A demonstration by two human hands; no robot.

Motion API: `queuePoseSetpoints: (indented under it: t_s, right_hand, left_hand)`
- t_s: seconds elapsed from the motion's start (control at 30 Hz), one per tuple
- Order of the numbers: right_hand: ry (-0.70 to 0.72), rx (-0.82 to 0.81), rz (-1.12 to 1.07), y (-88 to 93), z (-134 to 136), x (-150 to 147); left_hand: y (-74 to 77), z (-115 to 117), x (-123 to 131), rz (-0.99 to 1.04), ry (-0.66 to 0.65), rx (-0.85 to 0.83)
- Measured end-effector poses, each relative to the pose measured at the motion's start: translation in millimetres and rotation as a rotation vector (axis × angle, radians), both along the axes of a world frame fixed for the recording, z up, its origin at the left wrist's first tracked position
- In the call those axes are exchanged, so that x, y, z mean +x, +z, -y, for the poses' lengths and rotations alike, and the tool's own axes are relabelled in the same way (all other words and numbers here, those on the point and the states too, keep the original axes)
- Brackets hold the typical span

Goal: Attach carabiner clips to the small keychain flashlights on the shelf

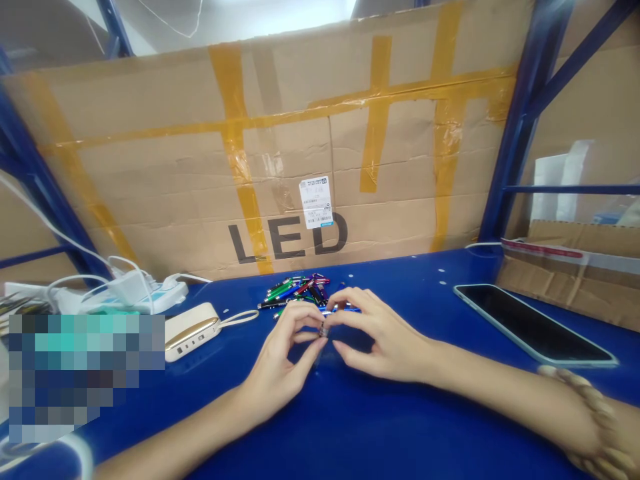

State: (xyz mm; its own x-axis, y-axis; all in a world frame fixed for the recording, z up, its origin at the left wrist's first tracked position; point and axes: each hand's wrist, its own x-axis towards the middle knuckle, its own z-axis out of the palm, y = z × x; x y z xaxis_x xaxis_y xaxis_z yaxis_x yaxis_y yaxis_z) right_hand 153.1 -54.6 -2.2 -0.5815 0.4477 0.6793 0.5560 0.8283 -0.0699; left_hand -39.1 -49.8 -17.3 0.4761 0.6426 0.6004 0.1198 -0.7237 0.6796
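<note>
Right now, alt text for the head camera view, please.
The left hand and right hand pinch a small metal cylinder above a blue workbench, beside a heap of slim multicoloured pens. A cream power bank and black smartphone lie either side, before a taped cardboard box printed LED.

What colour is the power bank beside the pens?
The power bank is cream and gold, shown in the head view.

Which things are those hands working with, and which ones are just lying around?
Working with:
left hand
right hand
small metal part, pinched between both hands
pile of small coloured pens

Just lying around:
cream power bank
phone
power strip
cardboard box marked LED
</note>
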Motion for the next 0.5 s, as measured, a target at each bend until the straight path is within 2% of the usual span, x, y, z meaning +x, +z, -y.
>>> queuePoseSetpoints:
  t_s: [0.13, 0.23, 0.4, 0.5]
  right_hand:
    - [0.018, 0.021, 0.047, -3.7, -4, 2]
    - [0.035, 0.116, 0.028, -5.7, -8, 3]
    - [-0.001, 0.301, -0.035, -0.9, -7, 5]
    - [-0.011, 0.35, 0.006, 3.6, -3, 4]
  left_hand:
    - [-0.3, 0, 0, -0.019, 0.037, 0.004]
    - [1.8, -1, 1, -0.065, 0.059, -0.041]
    - [9.6, -5, 2, -0.295, 0.115, -0.021]
    - [11.0, -5, 1, -0.307, 0.153, -0.003]
